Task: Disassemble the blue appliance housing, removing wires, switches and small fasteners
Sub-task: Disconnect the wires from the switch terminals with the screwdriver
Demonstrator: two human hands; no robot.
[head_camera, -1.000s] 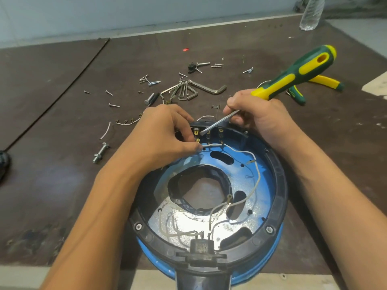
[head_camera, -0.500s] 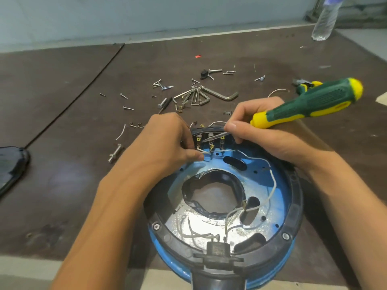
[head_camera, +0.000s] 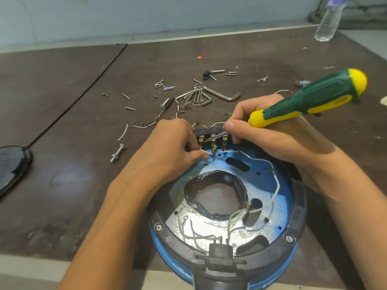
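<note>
The round blue appliance housing (head_camera: 280, 197) with a black rim lies open at the table's near edge, with a large hole in its middle. White wires (head_camera: 274, 185) run across its inside. At its far rim sits a switch block (head_camera: 213, 141) with brass terminals. My left hand (head_camera: 173, 147) pinches a short white wire end at those terminals. My right hand (head_camera: 261, 137) grips a green and yellow screwdriver (head_camera: 310, 99), whose metal tip lies against the terminals.
Loose screws (head_camera: 165, 85), hex keys (head_camera: 209, 96), a bolt (head_camera: 117, 153) and cut wire pieces (head_camera: 123, 132) lie scattered beyond the housing. A black cover (head_camera: 12, 164) lies at the left edge. A clear bottle (head_camera: 328, 19) stands far right.
The screwdriver handle has swung lower and to the right, and its tip has slid along the terminals. My left hand stays pinching the wire at the switch block.
</note>
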